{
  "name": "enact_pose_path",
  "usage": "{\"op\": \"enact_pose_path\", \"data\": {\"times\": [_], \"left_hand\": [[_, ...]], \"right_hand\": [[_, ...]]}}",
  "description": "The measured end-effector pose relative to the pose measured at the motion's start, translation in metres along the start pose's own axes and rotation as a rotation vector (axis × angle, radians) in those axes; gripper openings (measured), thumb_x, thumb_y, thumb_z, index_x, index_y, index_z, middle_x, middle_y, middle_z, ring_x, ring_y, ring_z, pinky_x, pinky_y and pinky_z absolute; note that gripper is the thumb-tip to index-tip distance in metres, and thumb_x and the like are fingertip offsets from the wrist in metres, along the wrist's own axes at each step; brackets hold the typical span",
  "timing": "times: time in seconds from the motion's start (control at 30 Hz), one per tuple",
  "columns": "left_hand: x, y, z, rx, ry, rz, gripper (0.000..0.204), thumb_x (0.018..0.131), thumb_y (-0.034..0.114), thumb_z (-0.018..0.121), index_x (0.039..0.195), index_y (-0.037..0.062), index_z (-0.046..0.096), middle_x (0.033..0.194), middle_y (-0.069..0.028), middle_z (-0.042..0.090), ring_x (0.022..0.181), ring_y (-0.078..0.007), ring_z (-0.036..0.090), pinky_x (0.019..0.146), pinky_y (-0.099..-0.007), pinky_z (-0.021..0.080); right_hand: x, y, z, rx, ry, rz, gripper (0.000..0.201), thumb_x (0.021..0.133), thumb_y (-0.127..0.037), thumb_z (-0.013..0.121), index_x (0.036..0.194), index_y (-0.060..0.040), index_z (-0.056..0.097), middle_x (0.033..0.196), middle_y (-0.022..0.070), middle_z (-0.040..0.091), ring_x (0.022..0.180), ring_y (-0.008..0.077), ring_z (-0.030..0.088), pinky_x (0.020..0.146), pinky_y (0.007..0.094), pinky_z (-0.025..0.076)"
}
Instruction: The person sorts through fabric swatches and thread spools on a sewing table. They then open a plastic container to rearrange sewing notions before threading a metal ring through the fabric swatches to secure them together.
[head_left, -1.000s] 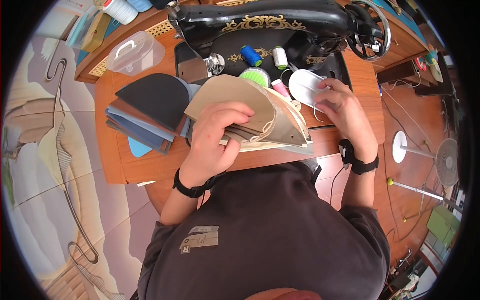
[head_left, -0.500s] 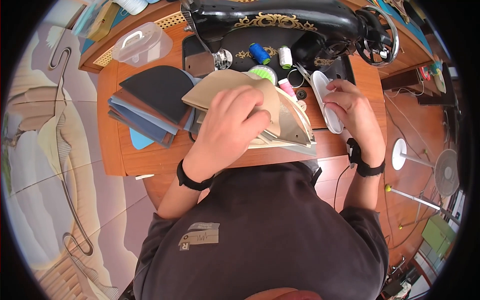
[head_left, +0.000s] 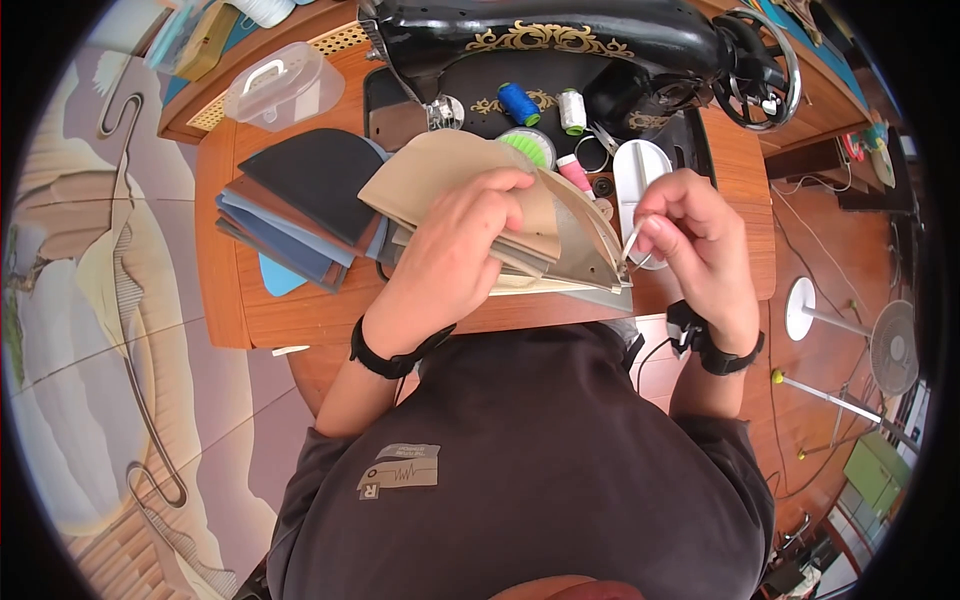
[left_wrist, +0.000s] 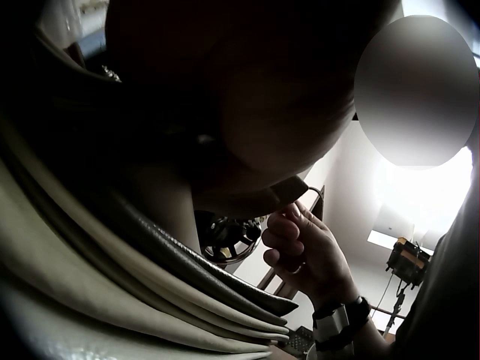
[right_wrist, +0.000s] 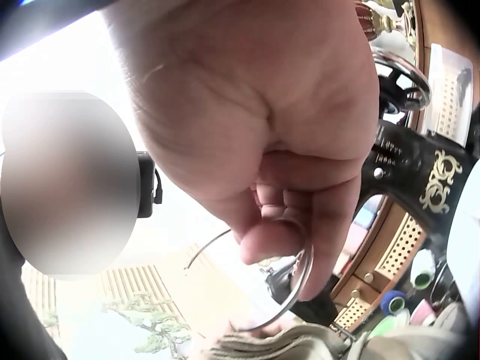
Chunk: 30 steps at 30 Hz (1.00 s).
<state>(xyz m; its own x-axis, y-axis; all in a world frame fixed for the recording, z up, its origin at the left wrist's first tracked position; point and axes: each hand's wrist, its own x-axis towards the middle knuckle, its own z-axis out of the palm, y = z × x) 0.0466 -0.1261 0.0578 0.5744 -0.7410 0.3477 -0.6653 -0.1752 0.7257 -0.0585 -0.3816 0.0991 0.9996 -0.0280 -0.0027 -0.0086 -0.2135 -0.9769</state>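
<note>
My left hand [head_left: 455, 235] grips a stack of beige and grey leather-like swatches [head_left: 440, 165], rounded at the far end, its fingers bent over the top sheet. A small hole shows near one swatch's right corner. My right hand [head_left: 695, 235] pinches an opened metal ring [right_wrist: 296, 289] between thumb and finger. In the head view, that ring is right at the stack's right corner. Behind the right hand lies a white divided dish [head_left: 635, 165]. A fan of black, brown and blue swatches [head_left: 315, 180] lies left of the stack.
A black sewing machine [head_left: 560, 45] stands along the back. Before it are a blue thread spool [head_left: 519, 103], a white spool [head_left: 572, 110], a pink spool [head_left: 575, 173], a green-and-white round box [head_left: 533, 148] and scissors [head_left: 604, 137]. A clear lidded box [head_left: 285, 90] sits back left.
The white dish was tilted up by the right hand half a second ago and now lies flatter. My right hand has brought the ring to the stack's corner. The left hand's hold on the swatches has shifted.
</note>
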Motion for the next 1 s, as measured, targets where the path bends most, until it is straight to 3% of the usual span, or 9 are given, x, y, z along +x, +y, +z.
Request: {"op": "enact_pose_path", "data": {"times": [0.07, 0.1, 0.27, 0.37, 0.4, 0.5, 0.63, 0.83, 1.0], "left_hand": [[0.000, -0.003, -0.001, -0.005, 0.001, 0.004, 0.040, 0.067, -0.017, 0.056, 0.101, 0.0045, 0.054, 0.133, -0.0145, 0.057, 0.115, -0.0389, 0.058, 0.096, -0.0458, 0.047], [-0.002, -0.004, -0.001, -0.006, 0.004, 0.011, 0.040, 0.068, -0.017, 0.055, 0.102, 0.0041, 0.053, 0.134, -0.0148, 0.057, 0.115, -0.0389, 0.058, 0.095, -0.0453, 0.048], [-0.005, -0.004, -0.001, -0.035, 0.053, -0.021, 0.041, 0.070, -0.019, 0.053, 0.105, 0.0030, 0.051, 0.135, -0.0166, 0.058, 0.117, -0.0375, 0.060, 0.095, -0.0411, 0.050], [-0.007, -0.003, 0.000, -0.065, 0.052, -0.056, 0.041, 0.070, -0.020, 0.051, 0.104, 0.0033, 0.048, 0.136, -0.0195, 0.059, 0.122, -0.0367, 0.060, 0.101, -0.0375, 0.048], [-0.009, -0.003, 0.001, -0.081, 0.051, -0.062, 0.041, 0.070, -0.020, 0.051, 0.104, 0.0034, 0.048, 0.136, -0.0194, 0.059, 0.122, -0.0368, 0.060, 0.102, -0.0375, 0.048], [-0.010, -0.004, 0.002, -0.100, 0.042, -0.084, 0.043, 0.070, -0.020, 0.052, 0.105, 0.0039, 0.047, 0.135, -0.0195, 0.059, 0.123, -0.0369, 0.059, 0.104, -0.0376, 0.046], [-0.011, -0.006, 0.004, -0.100, 0.002, -0.052, 0.046, 0.070, -0.018, 0.053, 0.110, 0.0035, 0.049, 0.135, -0.0184, 0.058, 0.125, -0.0372, 0.056, 0.107, -0.0399, 0.044], [-0.012, -0.003, 0.000, 0.020, -0.135, -0.051, 0.062, 0.075, 0.000, 0.072, 0.133, 0.0036, 0.051, 0.136, -0.0153, 0.056, 0.126, -0.0377, 0.054, 0.106, -0.0451, 0.044], [-0.010, -0.001, -0.002, -0.020, -0.169, -0.046, 0.079, 0.068, 0.024, 0.089, 0.135, 0.0042, 0.052, 0.137, -0.0158, 0.055, 0.127, -0.0386, 0.053, 0.107, -0.0458, 0.043]], "right_hand": [[0.007, -0.003, 0.013, -0.011, 0.025, 0.018, 0.004, 0.101, -0.001, 0.062, 0.105, 0.0014, 0.061, 0.091, 0.0029, 0.066, 0.081, 0.0077, 0.062, 0.076, 0.0226, 0.052], [0.010, 0.003, 0.022, -0.052, 0.063, -0.055, 0.005, 0.101, -0.002, 0.063, 0.105, 0.0011, 0.060, 0.092, 0.0026, 0.067, 0.079, 0.0066, 0.058, 0.072, 0.0225, 0.049], [0.016, 0.001, 0.049, -0.240, 0.191, 0.027, 0.010, 0.098, -0.007, 0.068, 0.099, 0.0000, 0.061, 0.076, 0.0048, 0.066, 0.068, 0.0069, 0.057, 0.063, 0.0241, 0.048], [0.016, -0.003, 0.059, -0.323, 0.281, 0.009, 0.011, 0.097, -0.008, 0.070, 0.097, -0.0007, 0.062, 0.070, 0.0079, 0.063, 0.061, 0.0102, 0.057, 0.060, 0.0263, 0.048], [0.017, -0.002, 0.060, -0.350, 0.295, 0.006, 0.011, 0.096, -0.008, 0.070, 0.096, -0.0009, 0.061, 0.072, 0.0116, 0.064, 0.060, 0.0175, 0.061, 0.060, 0.0292, 0.049], [0.016, -0.001, 0.060, -0.407, 0.285, -0.018, 0.011, 0.095, -0.007, 0.070, 0.096, -0.0013, 0.061, 0.073, 0.0141, 0.065, 0.062, 0.0246, 0.065, 0.061, 0.0325, 0.051], [0.013, -0.002, 0.057, -0.461, 0.234, -0.088, 0.012, 0.093, -0.006, 0.072, 0.094, -0.0008, 0.061, 0.074, 0.0151, 0.065, 0.063, 0.0276, 0.066, 0.061, 0.0350, 0.051], [0.009, -0.004, 0.056, -0.423, 0.212, 0.004, 0.014, 0.091, -0.007, 0.074, 0.090, 0.0003, 0.061, 0.073, 0.0141, 0.065, 0.062, 0.0250, 0.066, 0.059, 0.0344, 0.050], [0.008, 0.004, 0.055, -0.334, 0.155, 0.135, 0.014, 0.092, -0.008, 0.074, 0.090, 0.0005, 0.062, 0.070, 0.0119, 0.064, 0.058, 0.0193, 0.062, 0.057, 0.0315, 0.048]]}}
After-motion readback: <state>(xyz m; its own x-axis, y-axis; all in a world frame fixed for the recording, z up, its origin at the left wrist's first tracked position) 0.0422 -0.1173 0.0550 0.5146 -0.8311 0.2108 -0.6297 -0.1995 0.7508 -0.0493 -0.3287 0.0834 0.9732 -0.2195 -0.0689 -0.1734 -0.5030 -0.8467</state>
